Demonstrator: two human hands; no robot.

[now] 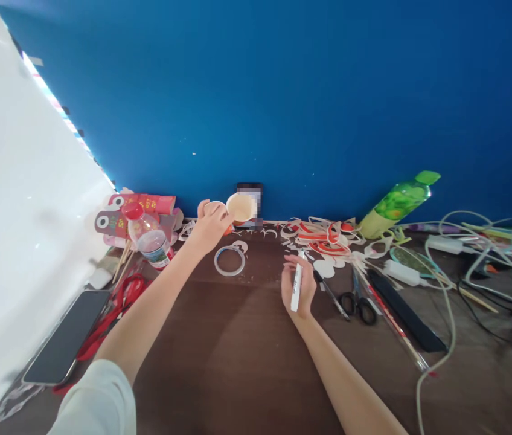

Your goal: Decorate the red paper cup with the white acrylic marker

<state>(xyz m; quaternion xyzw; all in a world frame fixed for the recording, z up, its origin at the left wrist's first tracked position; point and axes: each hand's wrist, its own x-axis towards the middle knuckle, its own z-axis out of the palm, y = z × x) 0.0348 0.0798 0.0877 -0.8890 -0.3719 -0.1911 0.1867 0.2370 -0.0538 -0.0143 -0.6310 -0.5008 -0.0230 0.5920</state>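
At the back of the table my left hand (211, 228) is closed around a pale paper cup (216, 206), of which little more than the rim shows. Right beside it, touching or nearly touching my fingers, a second paper cup (241, 208) turns its open mouth toward me. My right hand (300, 290) holds a white marker (297, 285) upright above the tabletop, its fingers curled round it. Between the hands lies a roll of clear tape (229, 261). A black pen (332, 296) and scissors (358, 307) with black handles rest just right of my right hand.
Orange-and-white paper strips (323, 235) are heaped along the blue wall (256, 109). A green bottle (398, 202) leans there; cables (448, 314) tangle at right. On the left are a red-capped bottle (150, 238), red paper pieces (147, 202), red ribbon (120, 302) and a phone (68, 337).
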